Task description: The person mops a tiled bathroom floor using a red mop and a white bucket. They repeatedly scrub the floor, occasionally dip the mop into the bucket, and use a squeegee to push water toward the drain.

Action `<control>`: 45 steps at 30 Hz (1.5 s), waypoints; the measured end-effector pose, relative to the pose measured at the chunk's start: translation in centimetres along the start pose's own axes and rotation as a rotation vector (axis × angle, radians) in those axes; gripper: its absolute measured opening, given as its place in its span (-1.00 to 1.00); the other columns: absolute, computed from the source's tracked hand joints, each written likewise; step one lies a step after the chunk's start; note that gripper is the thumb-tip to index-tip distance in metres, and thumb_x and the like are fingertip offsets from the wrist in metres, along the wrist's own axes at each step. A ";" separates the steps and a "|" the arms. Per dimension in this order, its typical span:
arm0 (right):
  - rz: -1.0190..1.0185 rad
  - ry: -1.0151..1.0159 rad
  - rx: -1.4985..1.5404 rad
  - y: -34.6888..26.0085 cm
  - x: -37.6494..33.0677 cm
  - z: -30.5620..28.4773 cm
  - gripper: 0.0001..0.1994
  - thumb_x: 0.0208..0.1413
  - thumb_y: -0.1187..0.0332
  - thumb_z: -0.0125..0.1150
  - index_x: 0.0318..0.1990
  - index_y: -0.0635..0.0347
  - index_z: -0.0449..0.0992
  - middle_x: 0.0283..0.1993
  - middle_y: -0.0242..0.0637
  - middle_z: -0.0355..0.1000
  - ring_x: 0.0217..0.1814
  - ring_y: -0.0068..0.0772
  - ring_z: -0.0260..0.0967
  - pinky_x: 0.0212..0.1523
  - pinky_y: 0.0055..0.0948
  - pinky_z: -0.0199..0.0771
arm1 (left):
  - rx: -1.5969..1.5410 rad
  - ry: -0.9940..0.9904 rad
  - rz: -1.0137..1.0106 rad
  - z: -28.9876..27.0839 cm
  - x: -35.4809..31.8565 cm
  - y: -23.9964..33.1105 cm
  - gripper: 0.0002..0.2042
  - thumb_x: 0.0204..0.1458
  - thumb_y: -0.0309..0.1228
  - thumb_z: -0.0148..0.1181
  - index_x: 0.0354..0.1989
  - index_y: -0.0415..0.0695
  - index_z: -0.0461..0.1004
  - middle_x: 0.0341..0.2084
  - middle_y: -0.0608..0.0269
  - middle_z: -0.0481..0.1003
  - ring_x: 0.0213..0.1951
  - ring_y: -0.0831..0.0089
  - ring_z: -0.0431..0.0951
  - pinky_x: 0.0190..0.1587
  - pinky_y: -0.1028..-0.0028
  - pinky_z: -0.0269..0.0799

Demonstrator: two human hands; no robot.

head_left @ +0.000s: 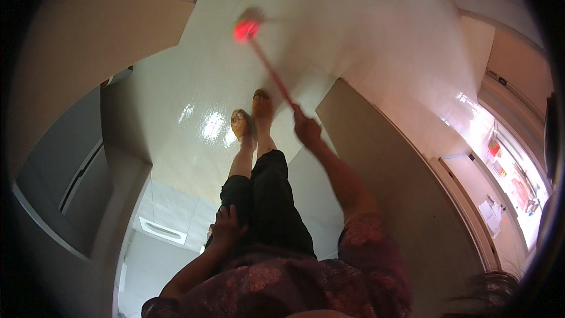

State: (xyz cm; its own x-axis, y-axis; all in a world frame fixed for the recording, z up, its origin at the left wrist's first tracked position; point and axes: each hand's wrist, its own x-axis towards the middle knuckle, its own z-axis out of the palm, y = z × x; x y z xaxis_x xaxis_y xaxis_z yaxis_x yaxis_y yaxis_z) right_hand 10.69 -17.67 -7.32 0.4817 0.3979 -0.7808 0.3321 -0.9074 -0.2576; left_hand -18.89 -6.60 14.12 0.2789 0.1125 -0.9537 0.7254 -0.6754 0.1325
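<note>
My right hand (307, 128) is closed around the upper end of a thin red handle (272, 70). The handle slants away from me to a blurred red mop or brush head (248, 28) resting on the glossy white tiled floor (200, 91). Flat on my left thigh, over black trousers (268, 200), lies my left hand (226, 227), holding nothing, with its fingers apart. My two feet in tan sandals (252, 116) stand close together on the tiles, just short of the handle. The brush head is too blurred to tell its shape.
A beige wall corner (400, 188) juts in close on my right. A grey panel or door (65, 182) stands at the left. Low on the left a white slotted vent (162, 231) is set. Bright shelves with small items (506, 182) show at far right.
</note>
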 end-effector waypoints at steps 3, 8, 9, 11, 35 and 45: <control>0.089 0.239 0.150 0.3 8.7 -9.0 -0.62 0.17 0.28 -0.23 0.13 0.17 0.15 -0.41 0.08 0.43 -0.41 0.08 0.42 -0.45 -0.04 0.40 | 0.034 -0.003 -0.005 0.1 0.0 0.2 -0.22 -0.23 -0.01 0.24 0.13 -0.20 0.07 -0.02 -0.13 0.19 -0.04 0.01 0.31 -0.31 -0.04 0.39; -0.131 0.573 -0.326 0.4 15.2 -10.4 -0.59 0.10 0.40 -0.15 0.13 0.29 0.18 -0.35 0.15 0.42 -0.39 0.10 0.41 -0.47 -0.07 0.40 | 0.090 -0.044 -0.012 -0.1 0.0 0.8 -0.21 -0.22 -0.01 0.23 0.14 -0.20 0.05 -0.01 -0.15 0.18 -0.03 0.00 0.30 -0.29 -0.06 0.38; -0.170 0.489 -0.252 0.4 13.6 -7.7 -0.53 0.11 0.36 -0.15 0.17 0.34 0.06 -0.40 0.16 0.41 -0.46 0.06 0.39 -0.51 -0.06 0.38 | 0.055 0.004 0.013 -0.2 0.1 0.9 -0.20 -0.22 -0.01 0.23 0.14 -0.21 0.04 -0.01 -0.16 0.17 -0.03 -0.01 0.29 -0.28 -0.06 0.38; -0.085 0.168 0.069 0.5 9.8 -2.4 -0.37 0.12 0.27 -0.15 0.25 0.45 -0.17 -0.51 0.19 0.39 -0.59 0.00 0.36 -0.59 -0.03 0.33 | 0.034 -0.014 -0.008 -0.2 0.2 1.2 -0.20 -0.21 -0.02 0.23 0.15 -0.21 0.03 0.01 -0.17 0.16 -0.02 -0.01 0.28 -0.27 -0.07 0.37; 0.021 0.035 0.481 2.3 -4.3 7.1 -0.62 0.13 0.25 -0.15 0.13 -0.04 0.24 -0.37 0.01 0.44 -0.30 0.11 0.39 -0.28 -0.09 0.37 | -0.030 -0.077 -0.018 0.6 0.5 1.1 -0.18 -0.23 -0.07 0.25 0.17 -0.22 -0.01 0.04 -0.20 0.13 0.04 -0.02 0.23 -0.24 -0.06 0.36; 0.421 0.455 0.564 12.2 9.4 -9.9 -0.58 0.09 0.44 -0.13 0.15 0.20 0.17 -0.30 -0.01 0.43 -0.46 -0.10 0.39 -0.50 -0.23 0.39 | -0.061 -0.050 -0.064 4.2 -0.9 -1.0 -0.24 -0.20 -0.10 0.24 0.13 -0.25 0.05 -0.02 -0.16 0.18 0.00 -0.02 0.26 -0.22 -0.01 0.38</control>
State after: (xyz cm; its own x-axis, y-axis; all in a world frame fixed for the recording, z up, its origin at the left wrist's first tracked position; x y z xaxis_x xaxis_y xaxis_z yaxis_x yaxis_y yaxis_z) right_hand 27.35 -23.66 -12.17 0.7952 -0.0837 -0.6006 -0.3461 -0.8759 -0.3361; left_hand -22.53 -9.10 13.74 0.2002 0.1168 -0.9728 0.7781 -0.6223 0.0855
